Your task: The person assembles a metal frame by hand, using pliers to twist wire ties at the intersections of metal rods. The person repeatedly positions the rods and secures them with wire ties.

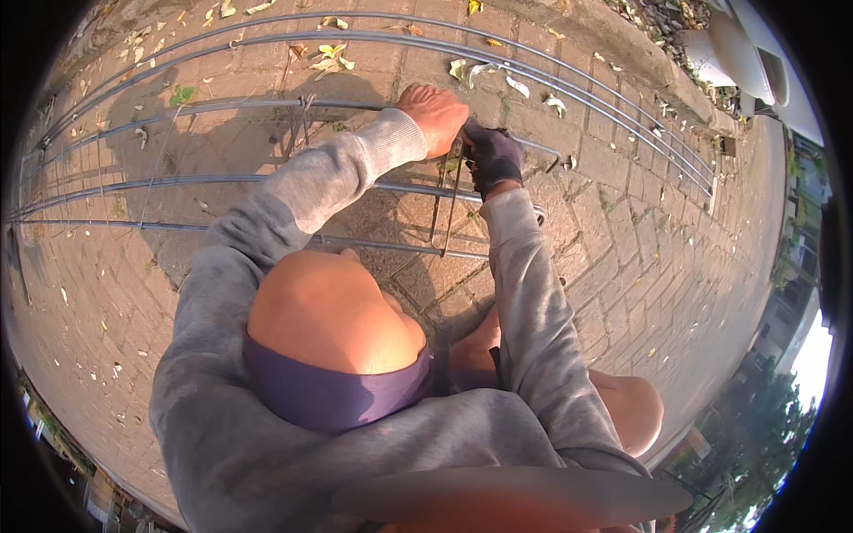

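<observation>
Nearest the camera, a blurred grey and reddish shape (511, 499) along the lower edge, too unclear to name. Just beyond, a bare left knee (333, 306) above purple cloth (342, 391).

From the left, a grey middle rod (240, 106) running above the brick paving (640, 293) toward the left hand (434, 117). Probably best to brace the rod there, close to the crossing, and keep it from rolling. Left hand bare, knuckles uppermost, fingers bent downward and mostly hidden at the rod; cannot tell whether pinching it or merely pressed against it.

Below the gap between the hands, a thin wire frame (450, 213) slanting down to the lowest rod (466, 256). Worth holding square to the rods before applying force.

Right hand (495, 160) close beside the left, in a dark glove (500, 174), curled inward rather than spread; contents hidden, grip impossible to tell. Likely better to work in short, controlled movements, clear of the bare fingers.

Farther right, just past the glove, a bent rod end (557, 162): best watched against snagging the sleeve (529, 258).
</observation>
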